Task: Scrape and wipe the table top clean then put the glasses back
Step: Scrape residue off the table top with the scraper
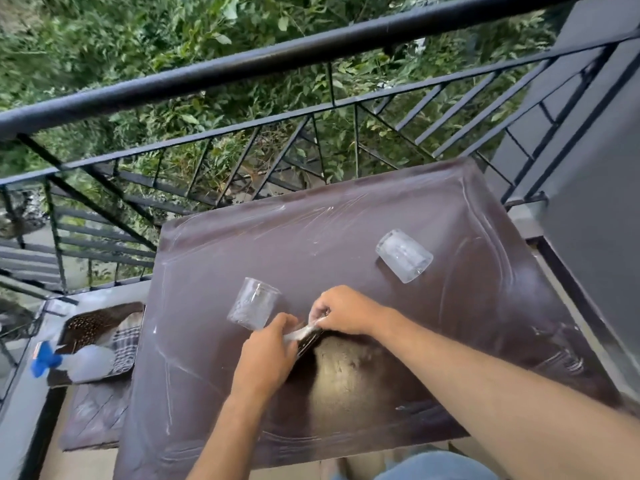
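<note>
I see both hands pinching a dark scraper (309, 337) wrapped in pale wipe: left hand (266, 355) and right hand (343, 311) just beside the near glass (254, 303). A wide stroke could topple it; the far glass (404, 255) stands well apart on the tabletop (450, 323).

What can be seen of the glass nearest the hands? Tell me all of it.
The near glass is a clear, colourless tumbler, seemingly glass, with straight sides and faint reflections. It appears empty. It stands on the brown table top, looking tilted in the wide-angle view; which end is up is unclear. It sits left of centre, just beyond the left hand, whose fingers reach close to its lower edge; contact cannot be confirmed. The second glass stands apart, further right.
</note>
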`<state>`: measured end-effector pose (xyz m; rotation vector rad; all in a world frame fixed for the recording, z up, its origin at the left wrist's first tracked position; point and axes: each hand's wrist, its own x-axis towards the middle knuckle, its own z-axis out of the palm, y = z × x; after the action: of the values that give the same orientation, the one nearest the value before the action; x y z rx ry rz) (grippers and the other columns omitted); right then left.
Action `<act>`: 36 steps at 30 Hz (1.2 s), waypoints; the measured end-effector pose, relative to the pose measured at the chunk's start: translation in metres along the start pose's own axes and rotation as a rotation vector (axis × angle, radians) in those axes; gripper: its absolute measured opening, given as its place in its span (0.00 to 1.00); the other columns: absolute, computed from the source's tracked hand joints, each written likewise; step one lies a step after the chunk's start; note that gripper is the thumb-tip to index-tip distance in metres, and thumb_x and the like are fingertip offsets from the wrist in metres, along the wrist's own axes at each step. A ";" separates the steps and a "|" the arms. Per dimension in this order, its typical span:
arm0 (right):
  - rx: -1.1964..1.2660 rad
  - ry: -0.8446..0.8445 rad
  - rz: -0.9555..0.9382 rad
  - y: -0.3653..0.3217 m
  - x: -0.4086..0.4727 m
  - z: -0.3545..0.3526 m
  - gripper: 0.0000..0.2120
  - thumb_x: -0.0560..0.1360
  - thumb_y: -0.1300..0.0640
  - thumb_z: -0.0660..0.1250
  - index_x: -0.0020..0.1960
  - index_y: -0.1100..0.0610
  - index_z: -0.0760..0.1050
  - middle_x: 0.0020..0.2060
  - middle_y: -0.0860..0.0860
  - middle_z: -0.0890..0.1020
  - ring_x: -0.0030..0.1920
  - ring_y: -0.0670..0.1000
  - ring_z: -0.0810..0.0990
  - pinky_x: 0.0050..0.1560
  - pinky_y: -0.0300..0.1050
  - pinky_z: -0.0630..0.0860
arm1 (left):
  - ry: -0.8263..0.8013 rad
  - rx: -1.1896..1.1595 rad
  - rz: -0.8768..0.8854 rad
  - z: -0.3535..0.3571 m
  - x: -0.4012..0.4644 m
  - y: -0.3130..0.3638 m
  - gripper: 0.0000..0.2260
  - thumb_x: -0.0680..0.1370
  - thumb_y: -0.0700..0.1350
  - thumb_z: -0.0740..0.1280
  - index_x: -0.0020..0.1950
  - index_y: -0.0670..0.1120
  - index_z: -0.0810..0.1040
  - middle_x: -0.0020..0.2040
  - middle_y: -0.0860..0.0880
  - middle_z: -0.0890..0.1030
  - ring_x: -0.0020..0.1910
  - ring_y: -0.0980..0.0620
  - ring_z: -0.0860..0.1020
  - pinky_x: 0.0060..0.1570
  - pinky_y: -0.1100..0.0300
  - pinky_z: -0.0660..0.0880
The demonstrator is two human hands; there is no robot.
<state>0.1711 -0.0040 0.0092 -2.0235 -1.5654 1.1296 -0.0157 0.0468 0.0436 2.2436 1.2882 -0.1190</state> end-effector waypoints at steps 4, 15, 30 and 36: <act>-0.048 0.021 0.000 0.009 0.000 0.004 0.06 0.70 0.47 0.65 0.40 0.37 0.80 0.41 0.38 0.84 0.47 0.42 0.72 0.59 0.50 0.75 | 0.050 -0.044 -0.026 0.008 -0.007 -0.004 0.13 0.77 0.47 0.67 0.61 0.56 0.78 0.48 0.57 0.85 0.50 0.50 0.82 0.52 0.54 0.78; -0.165 0.103 -0.095 0.007 0.000 0.007 0.11 0.77 0.52 0.63 0.51 0.41 0.83 0.40 0.48 0.73 0.44 0.48 0.74 0.47 0.44 0.72 | 0.070 -0.183 -0.038 0.026 -0.022 -0.011 0.11 0.80 0.44 0.67 0.59 0.57 0.78 0.52 0.58 0.85 0.51 0.56 0.82 0.54 0.56 0.78; -0.337 0.117 -0.127 0.021 0.002 0.020 0.20 0.70 0.69 0.59 0.49 0.50 0.84 0.35 0.47 0.76 0.43 0.51 0.70 0.39 0.46 0.71 | 0.058 -0.136 -0.010 0.043 -0.033 -0.017 0.21 0.82 0.46 0.63 0.73 0.61 0.72 0.59 0.61 0.83 0.58 0.54 0.81 0.56 0.60 0.75; -0.267 0.197 -0.140 0.024 0.000 0.017 0.20 0.70 0.67 0.61 0.54 0.47 0.80 0.46 0.45 0.79 0.48 0.49 0.72 0.53 0.47 0.75 | 0.166 -0.050 0.044 0.042 -0.036 -0.016 0.19 0.82 0.47 0.64 0.74 0.57 0.73 0.66 0.61 0.78 0.60 0.56 0.79 0.55 0.63 0.72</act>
<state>0.1745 -0.0152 -0.0179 -2.0744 -1.7987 0.6772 -0.0399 0.0045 0.0138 2.2767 1.3108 0.1167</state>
